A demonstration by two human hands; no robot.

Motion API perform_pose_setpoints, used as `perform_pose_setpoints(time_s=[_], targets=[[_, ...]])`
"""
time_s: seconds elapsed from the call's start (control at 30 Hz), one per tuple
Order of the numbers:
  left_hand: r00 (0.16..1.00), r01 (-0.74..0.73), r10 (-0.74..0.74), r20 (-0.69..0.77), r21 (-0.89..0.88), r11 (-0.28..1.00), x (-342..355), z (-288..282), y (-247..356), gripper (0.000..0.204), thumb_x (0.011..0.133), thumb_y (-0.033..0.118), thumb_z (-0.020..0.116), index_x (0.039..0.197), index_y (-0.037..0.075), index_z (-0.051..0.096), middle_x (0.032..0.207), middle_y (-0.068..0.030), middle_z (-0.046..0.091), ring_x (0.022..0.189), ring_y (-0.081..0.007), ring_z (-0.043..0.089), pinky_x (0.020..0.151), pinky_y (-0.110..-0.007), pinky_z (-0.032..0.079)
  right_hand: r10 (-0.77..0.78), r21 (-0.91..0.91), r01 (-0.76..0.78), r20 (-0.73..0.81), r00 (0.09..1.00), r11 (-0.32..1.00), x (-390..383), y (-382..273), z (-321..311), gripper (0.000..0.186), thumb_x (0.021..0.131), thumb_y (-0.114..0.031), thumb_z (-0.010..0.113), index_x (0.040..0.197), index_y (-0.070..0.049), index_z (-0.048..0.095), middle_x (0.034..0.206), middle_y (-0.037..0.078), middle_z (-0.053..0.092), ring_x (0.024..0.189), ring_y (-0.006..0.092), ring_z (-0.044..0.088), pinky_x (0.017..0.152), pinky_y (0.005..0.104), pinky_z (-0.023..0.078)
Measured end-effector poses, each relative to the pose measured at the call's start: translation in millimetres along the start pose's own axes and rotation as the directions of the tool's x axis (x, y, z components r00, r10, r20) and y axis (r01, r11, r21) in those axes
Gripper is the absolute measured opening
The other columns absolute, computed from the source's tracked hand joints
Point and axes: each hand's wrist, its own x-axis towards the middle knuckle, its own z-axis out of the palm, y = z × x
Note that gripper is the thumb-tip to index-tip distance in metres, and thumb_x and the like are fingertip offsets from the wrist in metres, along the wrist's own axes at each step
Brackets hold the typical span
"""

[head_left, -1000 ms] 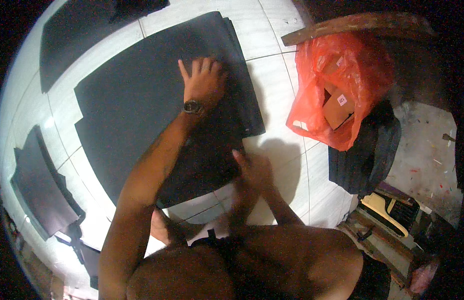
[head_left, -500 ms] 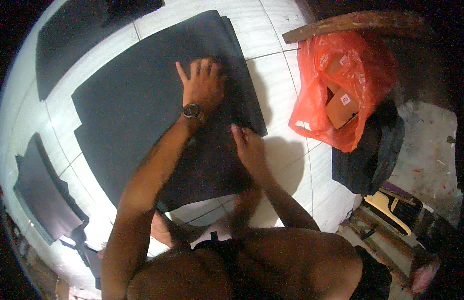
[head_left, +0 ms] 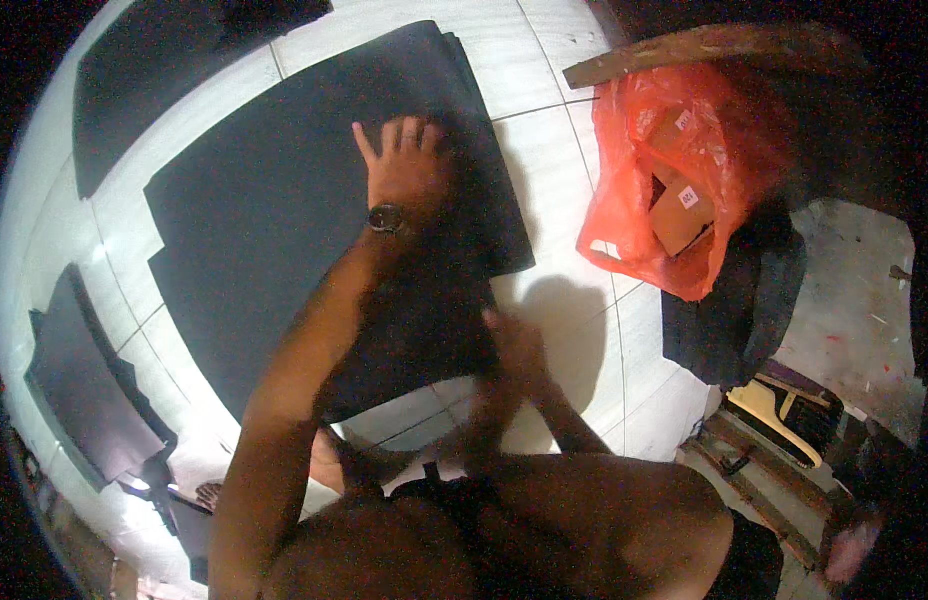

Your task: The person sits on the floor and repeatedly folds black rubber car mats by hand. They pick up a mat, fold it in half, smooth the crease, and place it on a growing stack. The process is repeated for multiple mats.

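A large black sheet (head_left: 274,230), with a second layer showing along its right edge, lies on the white tiles in front of me. My left hand (head_left: 408,165), wearing a watch (head_left: 385,219) on the wrist, rests flat on its upper right part with fingers spread. Beside the sheet's lower right edge, close to a notch there, is my right hand (head_left: 519,345). Its fingertips reach the edge, but they are dim and smeared, so their grip cannot be made out.
On the right a red plastic bag (head_left: 624,225) holds brown pieces, beside a stack of black material (head_left: 719,325) and a curved wooden piece (head_left: 704,50). A yellow-handled brush (head_left: 774,425) lies lower right. Other dark sheets (head_left: 154,80) and cut pieces (head_left: 94,390) lie left.
My right hand has moved down along the sheet's right edge, toward me. The left hand stays pressed on the sheet, nearly unmoved.
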Motion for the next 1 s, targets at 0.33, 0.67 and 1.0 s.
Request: perform_pose_setpoints(time_s=[0.33, 0.67, 1.0], targets=[[0.999, -0.009, 0.004, -0.050, -0.093, 0.996, 4.7, 8.4, -7.7, 0.041, 0.095, 0.037, 0.059, 0.127, 0.011, 0.059, 0.134, -0.0117, 0.055, 0.130, -0.0327, 0.046, 0.112, -0.075, 0.017, 0.158, -0.173, -0.139, 0.106, 0.982, 0.975, -8.9, 2.7, 7.7, 0.034, 0.095, -0.021, 0.054, 0.124, -0.005, 0.062, 0.103, 0.019, 0.068, 0.090, 0.0391, 0.066, 0.078, 0.0482, 0.052], [0.955, -0.076, -0.100, -0.281, -0.554, 0.829, -15.5, -55.9, -44.7, 0.050, 0.092, 0.043, 0.066, 0.125, 0.006, 0.060, 0.125, -0.0195, 0.059, 0.122, -0.0416, 0.051, 0.105, -0.062, 0.037, -0.031, -0.007, 0.030, -0.152, 0.988, 1.000, -14.2, 19.8, 11.2, 0.038, 0.104, -0.028, 0.048, 0.113, 0.003, 0.067, 0.101, 0.025, 0.071, 0.093, 0.0396, 0.070, 0.083, 0.0456, 0.052], [0.586, 0.793, -0.808, 0.060, 0.163, 0.587, -282.6, -147.6, -221.7, 0.061, 0.084, 0.030, 0.077, 0.129, -0.005, 0.054, 0.125, -0.0270, 0.058, 0.120, -0.0434, 0.049, 0.104, -0.053, 0.035, 0.266, 0.141, -0.250, -0.108, 0.958, 0.958, 37.1, -49.8, -26.2, 0.039, 0.103, -0.035, 0.054, 0.112, 0.001, 0.068, 0.103, 0.024, 0.071, 0.097, 0.0410, 0.069, 0.084, 0.0452, 0.053]])
